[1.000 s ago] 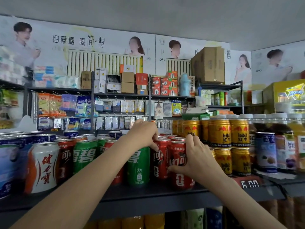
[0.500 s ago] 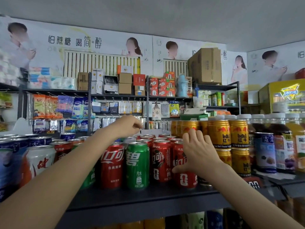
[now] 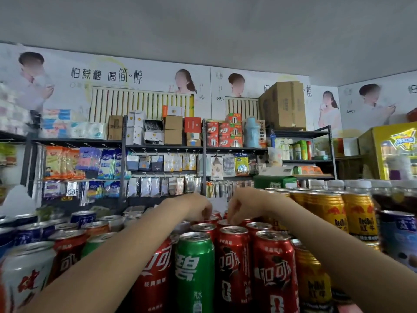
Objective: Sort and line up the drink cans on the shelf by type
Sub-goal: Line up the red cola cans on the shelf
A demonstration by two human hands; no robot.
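Observation:
Close in front stand red cola cans in rows, with one green soda can in the front row between them. Another green can stands further left behind my left forearm, among blue cans and a white can with red lettering. Gold energy-drink cans fill the right. My left hand reaches to the back rows, fingers curled down over a red can's top. My right hand is beside it, fingertips curled onto another back red can.
Bottles with white caps and a blue can stand at the far right. Behind the cans is a dark rack hung with packets and boxes. A yellow fridge stands at the right, and a carton sits on top of the rack.
Both hands have moved from the front cans up and back to the rear red cans. The camera has come closer and lower, so the front cans look larger.

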